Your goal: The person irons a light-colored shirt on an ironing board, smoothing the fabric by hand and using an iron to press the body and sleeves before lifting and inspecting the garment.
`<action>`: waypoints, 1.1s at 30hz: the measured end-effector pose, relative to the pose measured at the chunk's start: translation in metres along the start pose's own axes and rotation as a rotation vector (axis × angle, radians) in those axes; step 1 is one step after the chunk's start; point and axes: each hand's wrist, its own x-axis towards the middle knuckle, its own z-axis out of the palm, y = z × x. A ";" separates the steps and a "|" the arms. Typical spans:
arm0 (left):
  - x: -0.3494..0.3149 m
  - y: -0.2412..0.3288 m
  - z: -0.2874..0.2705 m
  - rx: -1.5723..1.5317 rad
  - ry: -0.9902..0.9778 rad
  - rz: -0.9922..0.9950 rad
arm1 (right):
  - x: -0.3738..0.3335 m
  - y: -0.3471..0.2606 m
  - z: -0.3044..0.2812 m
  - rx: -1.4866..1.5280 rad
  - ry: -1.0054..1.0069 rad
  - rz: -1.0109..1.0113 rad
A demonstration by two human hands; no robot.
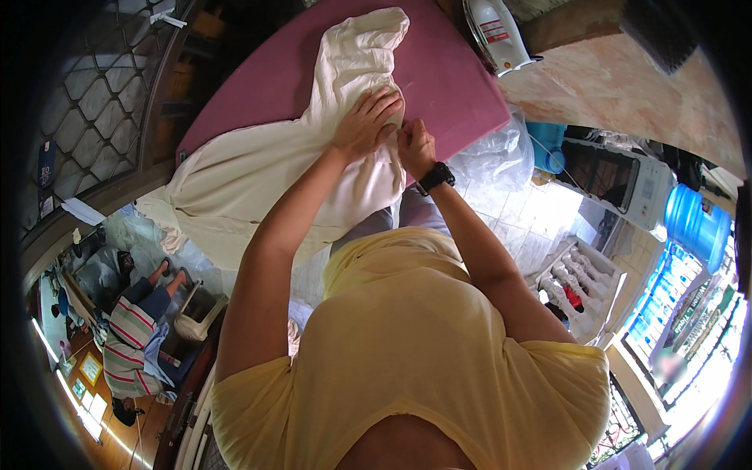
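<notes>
A cream garment (258,164) lies over a maroon padded ironing board (458,94), and a long, wrinkled sleeve-like part of it reaches toward the far end. Its wide lower part drapes over the board's near left edge. My left hand (366,125) rests flat on the cloth with its fingers stretched out. Just right of it, my right hand (417,149), with a black watch on the wrist, is closed in a pinch at the garment's right edge. The fingertips of that hand are partly hidden. At the board's far right stands a white iron (499,35).
Clear plastic wrapping (493,153) bulges beside the board's right end. Farther right are a white oven-like appliance (611,180) and a blue water jug (695,227). A metal lattice gate (94,102) stands at left. Another person (133,337) is at lower left, near a stool.
</notes>
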 end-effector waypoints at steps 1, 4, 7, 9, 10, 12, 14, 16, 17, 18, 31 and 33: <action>0.000 0.001 0.000 0.000 0.007 -0.002 | -0.001 -0.003 -0.001 0.005 0.019 0.023; -0.001 0.002 -0.002 -0.038 0.017 -0.015 | -0.004 -0.014 -0.006 0.005 0.034 0.126; -0.001 0.004 0.002 -0.075 0.074 -0.030 | -0.006 -0.012 -0.014 -0.065 0.020 0.223; 0.004 0.008 0.005 -0.077 0.093 -0.066 | -0.007 -0.005 -0.011 -0.135 0.075 0.183; 0.005 0.010 0.006 -0.078 0.103 -0.084 | -0.009 -0.002 -0.011 -0.123 0.050 0.212; 0.003 0.005 0.015 -0.049 0.122 -0.078 | -0.015 -0.007 -0.014 -0.103 -0.007 0.264; 0.003 0.003 0.018 -0.036 0.127 -0.074 | -0.021 -0.005 -0.016 -0.117 -0.014 0.140; 0.003 0.004 0.016 -0.039 0.117 -0.073 | -0.026 -0.002 -0.018 -0.115 -0.034 0.072; 0.003 0.004 0.015 -0.028 0.094 -0.068 | -0.026 -0.008 -0.020 -0.104 -0.050 0.066; 0.003 0.006 0.013 -0.016 0.071 -0.064 | -0.026 -0.010 -0.021 -0.092 -0.068 0.059; 0.010 0.018 0.009 -0.081 0.073 -0.194 | 0.276 0.032 -0.165 -0.746 0.093 0.182; 0.011 0.016 -0.002 -0.127 0.054 -0.167 | 0.301 0.048 -0.167 -0.800 0.096 0.105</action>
